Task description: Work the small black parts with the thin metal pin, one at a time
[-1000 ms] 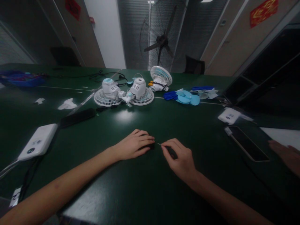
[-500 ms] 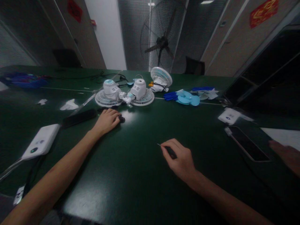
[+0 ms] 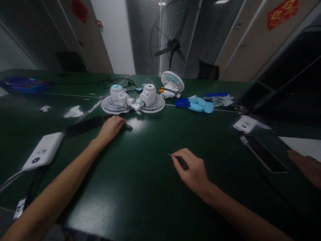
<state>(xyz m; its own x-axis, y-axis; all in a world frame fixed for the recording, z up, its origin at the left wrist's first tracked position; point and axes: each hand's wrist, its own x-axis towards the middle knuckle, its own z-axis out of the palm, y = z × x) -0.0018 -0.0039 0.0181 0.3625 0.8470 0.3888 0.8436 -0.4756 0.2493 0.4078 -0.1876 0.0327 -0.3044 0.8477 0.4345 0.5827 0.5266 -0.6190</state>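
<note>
The fingers of the right hand (image 3: 192, 167) are clamped on a small dark tool (image 3: 182, 163), its thin tip pointed leftward above the table (image 3: 140, 187). For good control, the shaft is best steadied close to the tip, with the wrist rested. At the right edge, a co-worker's hand (image 3: 304, 165) is seen near a phone (image 3: 265, 154); at the left, a power bank (image 3: 43, 151) is placed. Farther in, the left hand (image 3: 112, 128) is lowered, fingers bent, beside a black part (image 3: 128, 127); whether anything is gripped cannot be told. Such a small part is probably best pinched by its sides, not pushed across the smooth surface. Beyond, two fans (image 3: 148, 97) are laid face down, with light-blue blades (image 3: 201, 104) and blue gloves (image 3: 182, 102) to their right.
</note>
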